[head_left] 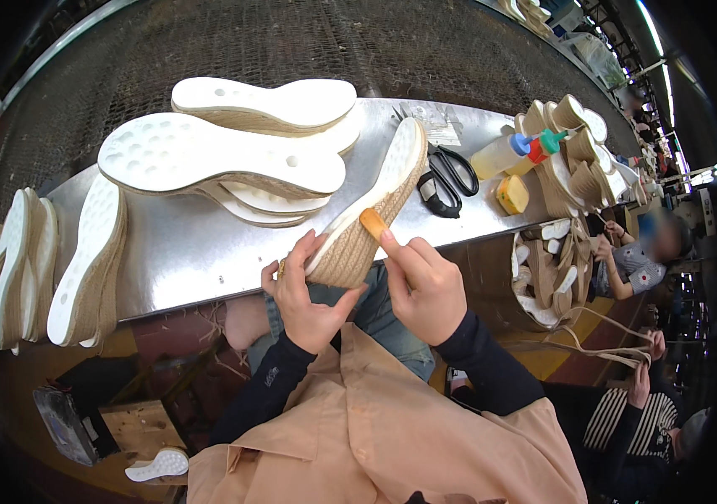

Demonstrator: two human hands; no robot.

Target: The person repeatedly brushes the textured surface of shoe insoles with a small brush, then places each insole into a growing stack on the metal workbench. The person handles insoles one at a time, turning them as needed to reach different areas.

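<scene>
Both hands clamped: left hand (306, 296) on wedge sole (367, 210), right hand (426, 286) on orange block (373, 223); scissors (449, 176) behind.

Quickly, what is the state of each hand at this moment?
Left hand: closed around the heel end of the wedge sole.
Right hand: pinching a small orange block against the sole's woven side.

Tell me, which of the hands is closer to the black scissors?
The right hand. It sits just below the black scissors on the metal bench, pressing a small orange block against the wedge sole. The left hand grips the sole's heel, farther left.
</scene>
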